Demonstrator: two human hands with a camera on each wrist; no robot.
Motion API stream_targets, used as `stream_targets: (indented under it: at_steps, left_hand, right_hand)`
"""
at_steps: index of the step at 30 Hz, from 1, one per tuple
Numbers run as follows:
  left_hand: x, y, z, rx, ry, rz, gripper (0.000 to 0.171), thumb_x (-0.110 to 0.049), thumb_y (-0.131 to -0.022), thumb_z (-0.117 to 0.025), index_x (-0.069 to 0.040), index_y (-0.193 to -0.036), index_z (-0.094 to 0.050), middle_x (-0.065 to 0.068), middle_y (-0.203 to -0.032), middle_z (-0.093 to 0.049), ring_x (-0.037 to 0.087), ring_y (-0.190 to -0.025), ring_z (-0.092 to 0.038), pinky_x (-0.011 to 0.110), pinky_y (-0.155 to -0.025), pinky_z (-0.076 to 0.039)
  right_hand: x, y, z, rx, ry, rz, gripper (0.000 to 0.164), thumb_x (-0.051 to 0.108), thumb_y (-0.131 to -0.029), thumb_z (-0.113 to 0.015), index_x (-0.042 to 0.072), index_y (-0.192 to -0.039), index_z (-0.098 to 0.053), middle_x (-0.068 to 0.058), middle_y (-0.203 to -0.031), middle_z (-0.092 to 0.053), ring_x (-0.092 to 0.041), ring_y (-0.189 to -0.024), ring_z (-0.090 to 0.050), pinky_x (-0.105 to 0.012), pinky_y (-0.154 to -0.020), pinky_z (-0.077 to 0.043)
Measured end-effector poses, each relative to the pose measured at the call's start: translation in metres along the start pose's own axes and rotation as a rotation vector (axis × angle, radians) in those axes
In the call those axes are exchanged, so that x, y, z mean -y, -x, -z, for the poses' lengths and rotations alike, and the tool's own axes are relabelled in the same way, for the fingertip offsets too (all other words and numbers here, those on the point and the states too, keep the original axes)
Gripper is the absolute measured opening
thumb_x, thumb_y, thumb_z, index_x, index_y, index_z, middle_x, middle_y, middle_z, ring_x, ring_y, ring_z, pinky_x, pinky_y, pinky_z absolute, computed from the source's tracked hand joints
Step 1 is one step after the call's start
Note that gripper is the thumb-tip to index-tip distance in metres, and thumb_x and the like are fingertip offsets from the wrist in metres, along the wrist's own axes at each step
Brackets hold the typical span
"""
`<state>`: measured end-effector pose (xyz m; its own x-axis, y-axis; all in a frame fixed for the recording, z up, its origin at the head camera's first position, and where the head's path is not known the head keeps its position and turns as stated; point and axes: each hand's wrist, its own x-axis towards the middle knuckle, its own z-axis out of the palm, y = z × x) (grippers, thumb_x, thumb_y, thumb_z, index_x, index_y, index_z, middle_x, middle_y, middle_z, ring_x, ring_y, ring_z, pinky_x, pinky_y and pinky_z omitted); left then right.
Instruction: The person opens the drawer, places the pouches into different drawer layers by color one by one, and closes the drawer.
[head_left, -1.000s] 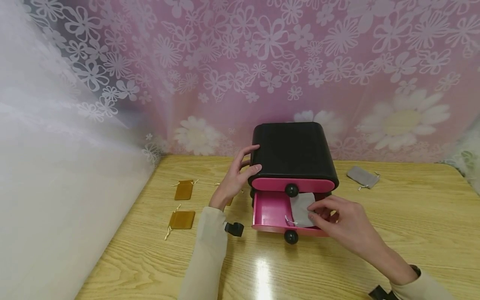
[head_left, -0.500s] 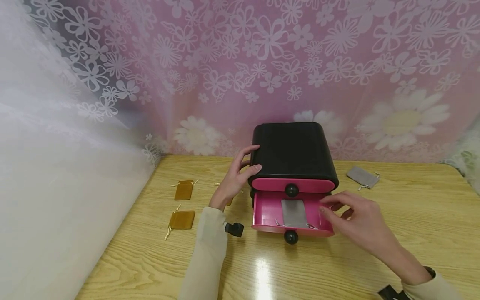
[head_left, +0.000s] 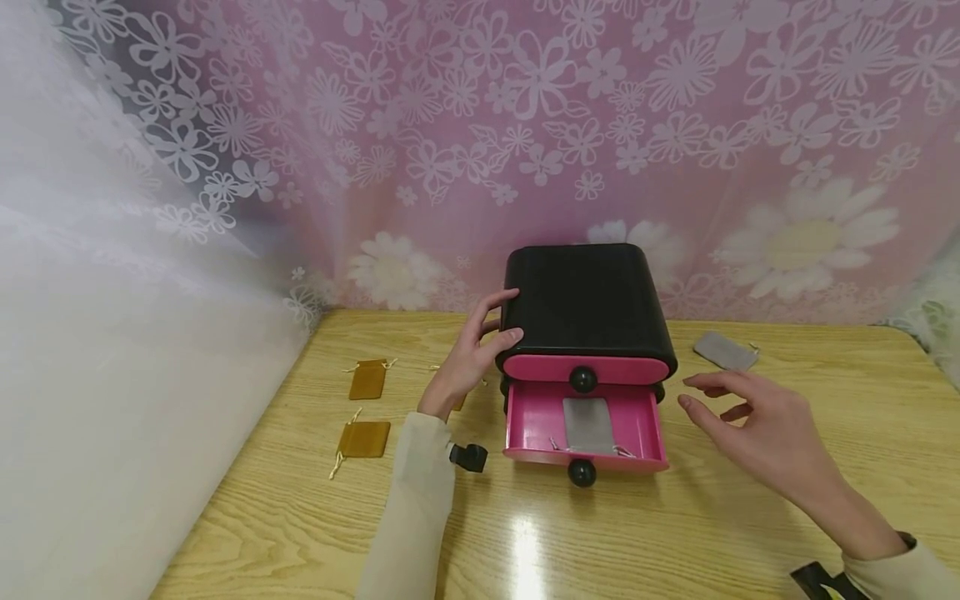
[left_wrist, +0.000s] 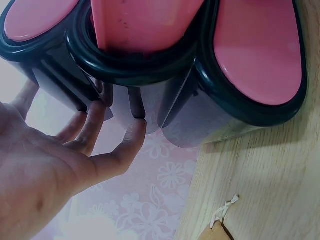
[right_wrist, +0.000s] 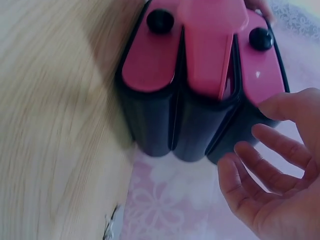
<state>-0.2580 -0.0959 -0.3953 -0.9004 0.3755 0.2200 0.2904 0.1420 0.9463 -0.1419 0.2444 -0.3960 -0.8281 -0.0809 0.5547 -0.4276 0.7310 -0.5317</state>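
The gray pouch (head_left: 588,425) lies flat inside the pulled-out pink drawer (head_left: 639,419), its drawstrings toward the front near the black knob (head_left: 582,473); lying flat seems to suit so shallow a space. To the left on the desk (head_left: 285,533), one brown pouch (head_left: 363,439) lies sideways, cords toward the left, likely kept aside to leave room before the drawer. The right hand (head_left: 768,433) is released, fingers loosely bent, holding nothing, just beside the drawer, which leaves the pouch lying on its own. Another brown pouch (head_left: 367,380) lies behind the first; a third is mostly hidden by the left arm. The left hand (head_left: 474,354) rests its spread fingers and thumb against the black cabinet (head_left: 585,300), touching rather than grasping it, probably to steady it while a drawer stands out. The wrist views show the drawers either side of the middle one closed. Farther right lies a second gray pouch (head_left: 726,351), well apart from the brown ones, perhaps sorted by color. A flowered curtain (head_left: 465,125) hangs behind.
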Motion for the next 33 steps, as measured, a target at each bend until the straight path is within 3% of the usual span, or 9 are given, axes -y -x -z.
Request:
stream_targets:
  at_steps: [12,19,22,26,28,33]
  left_hand:
    - [0.002,-0.001,0.000,-0.002,0.007,-0.007,0.053,-0.029,-0.102,-0.057,-0.039,-0.151,-0.042,-0.007,-0.161,-0.032,0.032,-0.143,-0.043,0.057,-0.107,-0.049]
    - [0.002,0.000,-0.001,-0.006,0.007,0.002,0.054,-0.031,-0.101,-0.058,-0.040,-0.152,-0.041,-0.008,-0.161,-0.031,0.032,-0.144,-0.042,0.059,-0.108,-0.047]
    - [0.002,0.000,-0.001,-0.011,-0.001,0.005,0.054,-0.031,-0.101,-0.058,-0.041,-0.151,-0.041,-0.008,-0.161,-0.031,0.032,-0.144,-0.042,0.058,-0.108,-0.047]
    - [0.003,0.000,-0.001,-0.016,-0.010,0.003,0.052,-0.031,-0.101,-0.058,-0.042,-0.150,-0.043,-0.009,-0.160,-0.033,0.031,-0.144,-0.042,0.058,-0.109,-0.047]
    - [0.002,0.000,-0.001,-0.018,-0.009,0.002,0.052,-0.031,-0.101,-0.058,-0.042,-0.150,-0.043,-0.009,-0.160,-0.033,0.031,-0.144,-0.043,0.058,-0.108,-0.047]
    - [0.001,0.000,-0.001,-0.014,-0.002,0.008,0.051,-0.032,-0.101,-0.058,-0.042,-0.149,-0.043,-0.009,-0.160,-0.033,0.031,-0.144,-0.042,0.059,-0.108,-0.047]
  right_hand:
    - [-0.042,-0.008,0.005,-0.030,0.033,-0.021,0.025,0.012,-0.081,-0.084,0.008,-0.105,-0.077,-0.015,-0.097,-0.073,0.034,-0.090,-0.043,-0.002,-0.062,-0.046]
    - [-0.066,-0.009,0.003,-0.013,0.047,-0.053,0.028,0.018,-0.082,-0.084,0.010,-0.108,-0.077,-0.018,-0.110,-0.072,0.032,-0.098,-0.038,0.002,-0.067,-0.040]
    - [-0.074,-0.010,0.003,-0.005,0.065,-0.072,0.030,0.019,-0.083,-0.084,0.009,-0.110,-0.076,-0.021,-0.116,-0.069,0.017,-0.099,-0.049,0.003,-0.069,-0.037]
    - [-0.083,-0.010,0.003,0.026,0.078,-0.102,0.033,0.021,-0.086,-0.082,0.005,-0.112,-0.074,-0.024,-0.121,-0.064,-0.029,-0.101,-0.059,0.002,-0.068,-0.035]
    - [-0.087,-0.011,0.004,0.044,0.078,-0.122,0.034,0.023,-0.087,-0.081,0.003,-0.114,-0.073,-0.025,-0.122,-0.063,-0.042,-0.103,-0.059,0.001,-0.067,-0.035]
    - [-0.098,-0.014,0.004,0.078,0.078,-0.173,0.037,0.025,-0.089,-0.079,0.001,-0.117,-0.071,-0.029,-0.123,-0.062,-0.050,-0.105,-0.060,-0.002,-0.063,-0.035]
